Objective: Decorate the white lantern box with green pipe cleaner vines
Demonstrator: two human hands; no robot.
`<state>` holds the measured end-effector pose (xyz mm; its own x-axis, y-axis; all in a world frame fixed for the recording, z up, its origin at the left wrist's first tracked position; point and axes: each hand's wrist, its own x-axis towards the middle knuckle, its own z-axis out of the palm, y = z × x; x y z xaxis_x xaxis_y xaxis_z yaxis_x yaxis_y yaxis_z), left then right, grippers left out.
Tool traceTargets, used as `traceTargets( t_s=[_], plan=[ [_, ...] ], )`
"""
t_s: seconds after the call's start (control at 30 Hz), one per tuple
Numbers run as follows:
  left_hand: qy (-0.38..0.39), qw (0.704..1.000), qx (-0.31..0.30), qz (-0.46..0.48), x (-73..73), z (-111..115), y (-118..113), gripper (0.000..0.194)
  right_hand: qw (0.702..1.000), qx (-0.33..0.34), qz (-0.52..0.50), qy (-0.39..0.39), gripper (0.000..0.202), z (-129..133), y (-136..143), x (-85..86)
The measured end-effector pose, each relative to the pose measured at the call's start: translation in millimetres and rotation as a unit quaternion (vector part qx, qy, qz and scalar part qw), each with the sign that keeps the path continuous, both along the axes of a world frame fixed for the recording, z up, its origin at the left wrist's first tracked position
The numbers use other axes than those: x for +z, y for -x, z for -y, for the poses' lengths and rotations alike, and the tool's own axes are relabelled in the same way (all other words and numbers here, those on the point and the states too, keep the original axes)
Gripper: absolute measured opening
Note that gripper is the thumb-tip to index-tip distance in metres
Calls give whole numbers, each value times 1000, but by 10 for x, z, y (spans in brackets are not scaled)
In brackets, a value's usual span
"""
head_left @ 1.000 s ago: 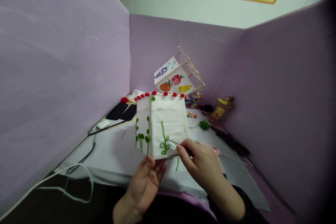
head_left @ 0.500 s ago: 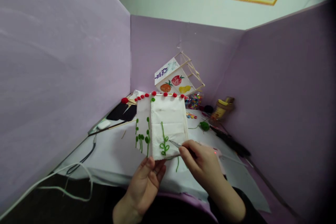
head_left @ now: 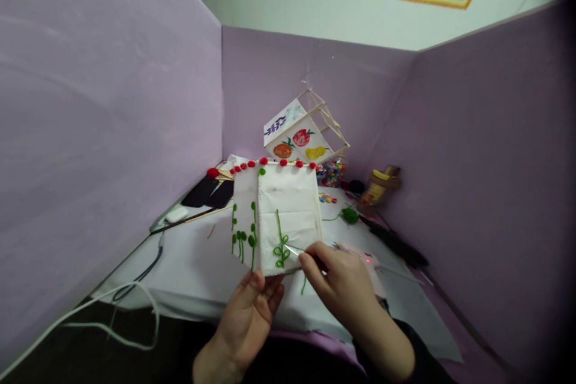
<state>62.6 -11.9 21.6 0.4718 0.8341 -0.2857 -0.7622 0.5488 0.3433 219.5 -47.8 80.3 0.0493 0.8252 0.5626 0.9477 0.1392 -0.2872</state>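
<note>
Here at the centre of the frame is the white panelled craft piece (head_left: 290, 198), held up above the counter (head_left: 193, 264), red pom-poms (head_left: 283, 162) running along its top edge. The left hand (head_left: 252, 306), lower centre, grips its bottom edge, thumb in front, palm turned upward. And the right hand (head_left: 339, 273), just right of it, is closed around slim metal tweezers (head_left: 294, 249), their tip right at the green yarn plant (head_left: 281, 246) on the front panel! That plant has a tall stem with small loops low down; on the side panel to the left, more green stems carry filled oval leaves.

Behind and above, a tilted wooden-stick frame (head_left: 306, 126) shows painted fruit on white panels. Over at centre right, a green yarn ball (head_left: 350, 215) sits on the counter, with a yellow-and-brown container (head_left: 379, 187) beyond it. Left of centre, two dark phones (head_left: 201, 191) lie side by side, a white case (head_left: 177, 214) near them.
</note>
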Motion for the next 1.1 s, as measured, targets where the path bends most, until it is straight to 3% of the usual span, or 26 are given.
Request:
traceTargets(
  t_s=[0.17,0.27,0.43,0.5,0.87,1.03,1.1],
  plan=[
    [-8,1000,-1,-1,-6,2,6,20,1000,8,-16,5,26,24,-28,-6],
    [-9,1000,3,-7,-12,8,10,17,995,83,-52,-13,19,60,-73,-23],
    [-14,1000,-9,-13,-69,1,11,17,972,184,-2,-143,17,14,-81,-109],
    [-22,1000,-8,-17,-93,-6,12,18,963,200,44,-177,30,-37,-53,-147],
    [3,1000,4,-3,-10,22,10,20,973,152,84,-151,46,-158,18,-193],
    [3,1000,4,-9,-6,10,-1,20,961,214,-15,-172,45,-93,-3,-200],
    [3,1000,7,-9,4,7,-4,19,959,208,-68,-178,42,-54,-14,-193]
  ],
)
